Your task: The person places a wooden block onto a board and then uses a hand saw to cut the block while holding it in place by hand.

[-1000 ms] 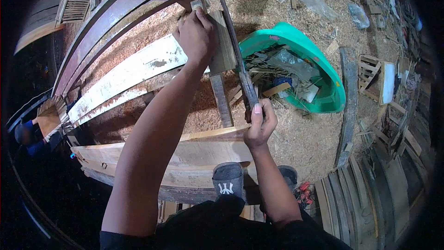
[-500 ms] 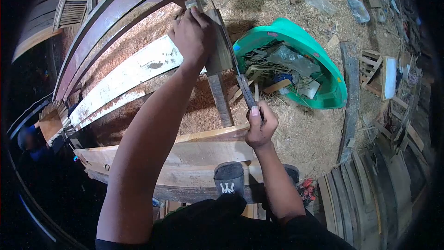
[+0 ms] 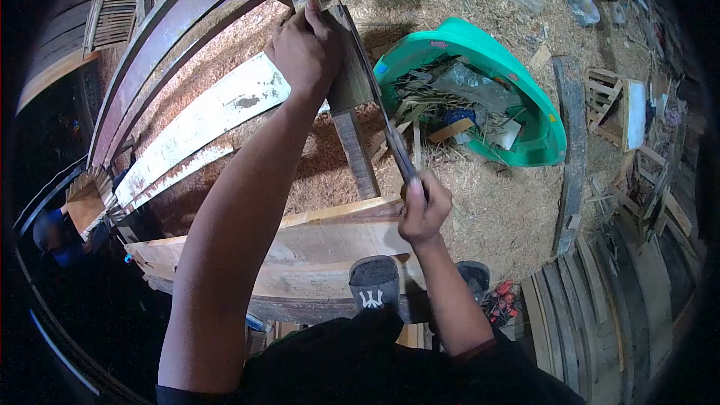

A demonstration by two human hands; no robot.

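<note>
My left hand is closed around the upper part of a short wooden board, thumb lying along its top end. In my right hand is the dark handle of a long-bladed knife, gripped with the thumb on top. The thin blade runs up along the right edge of the board, close against it and seen nearly edge-on. Beneath the board a narrow wooden beam reaches down to a pale plank in front of my feet.
Right of the board stands a green tub with wood scraps and plastic. Curved painted timbers and a white plank lie to the left. Shavings cover the floor. Planks are stacked at lower right. Another person is at far left.
My left hand and the board have shifted slightly left in view. My right hand is a little lower, with the knife still along the board's edge.
</note>
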